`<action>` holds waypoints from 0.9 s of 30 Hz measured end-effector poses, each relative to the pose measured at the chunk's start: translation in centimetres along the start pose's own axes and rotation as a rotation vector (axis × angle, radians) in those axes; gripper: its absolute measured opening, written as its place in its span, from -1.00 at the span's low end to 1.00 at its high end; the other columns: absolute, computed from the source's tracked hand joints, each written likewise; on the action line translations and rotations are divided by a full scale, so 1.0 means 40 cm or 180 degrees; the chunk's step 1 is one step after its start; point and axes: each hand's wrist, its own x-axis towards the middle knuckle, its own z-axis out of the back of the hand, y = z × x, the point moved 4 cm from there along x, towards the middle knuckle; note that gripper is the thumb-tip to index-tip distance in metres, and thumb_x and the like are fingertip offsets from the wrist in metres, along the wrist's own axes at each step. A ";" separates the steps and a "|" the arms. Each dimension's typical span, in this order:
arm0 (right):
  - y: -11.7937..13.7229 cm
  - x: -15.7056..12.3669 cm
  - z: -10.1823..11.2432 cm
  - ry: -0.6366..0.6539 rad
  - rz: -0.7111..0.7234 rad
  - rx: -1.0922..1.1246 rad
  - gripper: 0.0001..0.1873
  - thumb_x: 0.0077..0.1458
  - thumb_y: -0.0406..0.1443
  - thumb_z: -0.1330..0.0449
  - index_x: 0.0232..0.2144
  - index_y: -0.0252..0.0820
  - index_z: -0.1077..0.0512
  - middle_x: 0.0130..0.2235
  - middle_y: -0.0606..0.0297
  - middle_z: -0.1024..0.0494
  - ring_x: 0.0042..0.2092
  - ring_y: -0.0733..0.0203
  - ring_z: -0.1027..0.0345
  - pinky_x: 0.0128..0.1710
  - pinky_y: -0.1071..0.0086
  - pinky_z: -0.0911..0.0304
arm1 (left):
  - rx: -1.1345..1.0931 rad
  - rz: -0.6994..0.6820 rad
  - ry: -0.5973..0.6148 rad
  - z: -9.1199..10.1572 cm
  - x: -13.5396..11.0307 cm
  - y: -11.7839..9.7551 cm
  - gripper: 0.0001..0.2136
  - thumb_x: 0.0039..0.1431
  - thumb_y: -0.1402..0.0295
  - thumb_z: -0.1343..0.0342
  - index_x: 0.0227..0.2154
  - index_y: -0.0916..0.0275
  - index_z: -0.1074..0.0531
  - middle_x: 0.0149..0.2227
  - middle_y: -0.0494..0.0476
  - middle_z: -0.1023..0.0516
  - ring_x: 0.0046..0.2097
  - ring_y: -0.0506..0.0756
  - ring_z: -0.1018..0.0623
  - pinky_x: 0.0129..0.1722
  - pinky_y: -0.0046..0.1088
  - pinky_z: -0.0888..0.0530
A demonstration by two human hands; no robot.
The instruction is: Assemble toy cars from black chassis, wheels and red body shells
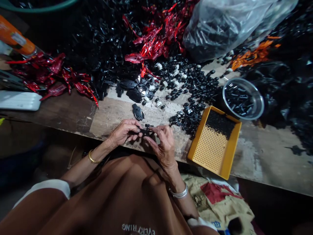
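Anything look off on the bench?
Mainly the yellow perforated tray: its black parts are bunched at the far end, leaving the rest bare. Nearby, loose black parts lie spread across the wooden bench, outside any container.

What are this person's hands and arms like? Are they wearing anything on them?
Both hands are bare, with no gloves. The left hand has a gold bangle at the wrist, and the right hand has a silver bracelet. The forearms are bare, below brown sleeves with white cuffs.
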 end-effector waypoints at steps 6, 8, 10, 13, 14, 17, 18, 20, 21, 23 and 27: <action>-0.005 -0.004 -0.011 0.0104 -0.0004 -0.0193 -0.74 0.18 -0.21 -0.16 -0.12 -0.22 -0.41 -0.28 0.18 -0.39 -0.23 0.15 -0.27 -0.28 0.29 -0.20 | 0.0114 -0.0042 -0.0073 -0.010 0.003 -0.001 -0.85 -0.37 0.47 -0.11 -0.57 0.35 -0.40 -0.68 0.07 -0.48 -0.75 -0.09 -0.31 -0.81 -0.66 -0.08; -0.006 -0.007 -0.014 0.0100 -0.0015 -0.0225 -0.75 0.18 -0.21 -0.15 -0.12 -0.21 -0.41 -0.28 0.18 -0.39 -0.24 0.16 -0.27 -0.28 0.29 -0.20 | 0.0132 -0.0063 -0.0098 -0.012 0.005 0.000 -0.85 -0.37 0.47 -0.11 -0.58 0.36 -0.40 -0.68 0.07 -0.48 -0.75 -0.09 -0.31 -0.80 -0.66 -0.08; -0.008 -0.010 -0.017 0.0058 -0.0025 -0.0225 -0.75 0.19 -0.21 -0.15 -0.12 -0.22 -0.41 -0.29 0.19 -0.39 -0.25 0.16 -0.27 -0.28 0.29 -0.20 | 0.0147 -0.0080 -0.0112 -0.013 0.006 0.002 -0.85 -0.37 0.48 -0.11 -0.58 0.36 -0.41 -0.68 0.07 -0.48 -0.75 -0.09 -0.31 -0.80 -0.66 -0.09; -0.015 -0.013 -0.020 -0.0016 -0.0042 -0.0105 -0.75 0.18 -0.21 -0.15 -0.12 -0.21 -0.42 -0.30 0.19 -0.40 -0.26 0.17 -0.28 -0.29 0.28 -0.21 | 0.0146 -0.0089 -0.0090 -0.014 0.008 0.005 -0.86 -0.38 0.48 -0.10 -0.59 0.35 -0.40 -0.69 0.06 -0.48 -0.75 -0.09 -0.31 -0.81 -0.66 -0.08; -0.019 -0.014 -0.021 -0.0041 -0.0034 -0.0026 -0.75 0.18 -0.21 -0.16 -0.13 -0.21 -0.42 -0.31 0.20 -0.41 -0.26 0.17 -0.28 -0.30 0.28 -0.22 | 0.0139 -0.0077 -0.0075 -0.014 0.009 0.005 -0.86 -0.38 0.48 -0.10 -0.60 0.35 -0.40 -0.69 0.06 -0.48 -0.76 -0.09 -0.30 -0.81 -0.66 -0.07; -0.028 -0.021 -0.025 -0.0156 0.0012 0.0255 -0.75 0.16 -0.22 -0.18 -0.14 -0.22 -0.42 -0.31 0.19 -0.43 -0.26 0.17 -0.30 -0.32 0.29 -0.25 | 0.0129 0.0006 -0.0020 -0.013 0.011 0.006 -0.85 -0.39 0.49 -0.10 -0.59 0.35 -0.40 -0.70 0.06 -0.47 -0.75 -0.09 -0.31 -0.81 -0.67 -0.06; -0.032 -0.024 -0.026 -0.0201 0.0017 0.0324 -0.75 0.15 -0.22 -0.19 -0.14 -0.22 -0.42 -0.31 0.19 -0.43 -0.26 0.17 -0.30 -0.32 0.29 -0.27 | 0.0119 0.0033 -0.0010 -0.013 0.012 0.006 -0.85 -0.39 0.49 -0.10 -0.59 0.35 -0.40 -0.70 0.06 -0.47 -0.75 -0.09 -0.31 -0.81 -0.66 -0.06; -0.037 -0.029 -0.028 -0.0278 -0.0002 0.0386 -0.72 0.13 -0.21 -0.21 -0.12 -0.21 -0.41 -0.31 0.18 -0.44 -0.26 0.17 -0.31 -0.34 0.30 -0.28 | 0.0088 0.0083 -0.0002 -0.011 0.013 0.006 -0.85 -0.38 0.48 -0.10 -0.59 0.34 -0.40 -0.70 0.06 -0.47 -0.76 -0.08 -0.31 -0.81 -0.66 -0.04; -0.039 -0.032 -0.029 -0.0294 -0.0018 0.0390 -0.71 0.12 -0.21 -0.22 -0.11 -0.21 -0.41 -0.31 0.19 -0.45 -0.27 0.17 -0.31 -0.34 0.30 -0.29 | 0.0075 0.0100 -0.0004 -0.010 0.014 0.005 -0.86 -0.38 0.48 -0.10 -0.59 0.34 -0.39 -0.70 0.06 -0.47 -0.76 -0.08 -0.31 -0.81 -0.66 -0.04; -0.039 -0.034 -0.032 -0.0291 -0.0046 0.0368 -0.70 0.12 -0.21 -0.23 -0.11 -0.20 -0.41 -0.32 0.19 -0.44 -0.27 0.17 -0.31 -0.35 0.30 -0.29 | 0.0074 0.0116 -0.0007 -0.010 0.015 0.004 -0.86 -0.37 0.49 -0.10 -0.58 0.33 -0.39 -0.69 0.06 -0.47 -0.76 -0.08 -0.31 -0.81 -0.66 -0.03; -0.030 -0.028 -0.031 -0.0265 -0.0017 0.0245 -0.74 0.15 -0.21 -0.20 -0.14 -0.23 -0.44 -0.33 0.18 -0.42 -0.28 0.18 -0.30 -0.35 0.30 -0.28 | 0.0113 0.0101 -0.0019 -0.011 0.016 0.006 -0.86 -0.35 0.50 -0.09 -0.57 0.34 -0.39 -0.69 0.05 -0.47 -0.75 -0.09 -0.32 -0.79 -0.67 -0.02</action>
